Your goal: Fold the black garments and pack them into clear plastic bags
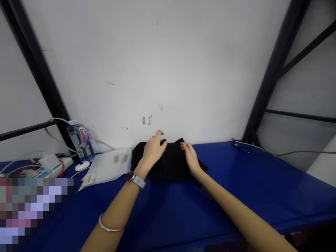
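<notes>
A folded black cloth garment (168,164) lies on the blue tabletop, close to the wall. My left hand (154,148) rests on its upper left part, with the fingers curved and spread and no clear grip. My right hand (190,157) lies on its right side, fingertips touching the cloth and not visibly pinching it. A wristwatch with a pale strap (135,179) sits on my left wrist, and a thin metal bangle (110,224) sits lower on that forearm.
To the left stand a clear plastic water bottle (80,141), a flat translucent plastic bag (105,168) and a white power strip (56,166) with cables. A grey cable (273,150) runs along the table's back right. Black metal posts (273,70) frame the white wall.
</notes>
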Motion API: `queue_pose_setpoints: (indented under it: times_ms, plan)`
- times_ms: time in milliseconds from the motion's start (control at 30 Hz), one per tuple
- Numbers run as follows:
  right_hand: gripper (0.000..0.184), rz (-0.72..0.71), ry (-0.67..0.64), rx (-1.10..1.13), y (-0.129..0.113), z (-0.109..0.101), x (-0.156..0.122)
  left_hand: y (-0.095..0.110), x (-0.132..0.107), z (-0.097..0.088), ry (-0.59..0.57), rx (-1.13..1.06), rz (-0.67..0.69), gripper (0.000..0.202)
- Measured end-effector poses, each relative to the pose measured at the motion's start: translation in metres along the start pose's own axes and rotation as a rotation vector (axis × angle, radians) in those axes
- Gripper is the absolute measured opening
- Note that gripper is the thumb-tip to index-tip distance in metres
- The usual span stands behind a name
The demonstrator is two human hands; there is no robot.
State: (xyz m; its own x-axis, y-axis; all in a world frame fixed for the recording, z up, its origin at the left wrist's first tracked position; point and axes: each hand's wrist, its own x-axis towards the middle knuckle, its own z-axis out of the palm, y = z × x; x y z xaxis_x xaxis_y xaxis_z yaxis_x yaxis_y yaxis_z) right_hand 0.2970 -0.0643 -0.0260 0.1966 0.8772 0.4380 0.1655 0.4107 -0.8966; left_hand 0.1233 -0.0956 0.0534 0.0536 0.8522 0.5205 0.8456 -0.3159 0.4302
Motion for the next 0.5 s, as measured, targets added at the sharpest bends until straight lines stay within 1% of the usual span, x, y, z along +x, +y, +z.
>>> queue_pose_setpoints:
  times_ms: [67, 100, 133, 200, 267, 333, 400, 433, 500]
  plan:
    - [0.038, 0.051, 0.072, 0.032, 0.001, -0.007, 0.005, 0.010, 0.000, 0.006, -0.026, -0.122, 0.031, 0.035]
    - [0.038, 0.072, 0.092, 0.043, 0.001, -0.009, 0.006, 0.010, 0.000, 0.007, -0.027, -0.146, 0.027, 0.035]
    - [0.038, 0.087, 0.100, 0.045, 0.000, -0.010, 0.006, 0.007, -0.001, 0.007, -0.025, -0.134, 0.011, 0.033]
    - [0.034, 0.092, 0.081, 0.015, 0.000, -0.009, 0.005, -0.005, -0.004, 0.006, -0.053, -0.027, -0.051, 0.029]
    - [0.030, 0.067, 0.029, -0.041, -0.001, -0.006, 0.002, -0.021, -0.008, 0.005, -0.141, 0.120, -0.140, 0.033]
    - [0.028, 0.031, -0.024, -0.079, -0.002, -0.004, 0.000, -0.035, -0.012, 0.008, -0.265, 0.224, -0.225, 0.047]
    - [0.028, 0.007, -0.061, -0.094, -0.004, -0.003, -0.002, -0.046, -0.015, 0.014, -0.376, 0.250, -0.275, 0.056]
    - [0.028, 0.000, -0.072, -0.100, -0.004, -0.003, -0.003, -0.049, -0.015, 0.018, -0.418, 0.235, -0.283, 0.058]
    - [0.028, -0.007, -0.086, -0.118, -0.005, -0.004, -0.003, -0.054, -0.015, 0.028, -0.459, 0.184, -0.282, 0.054]
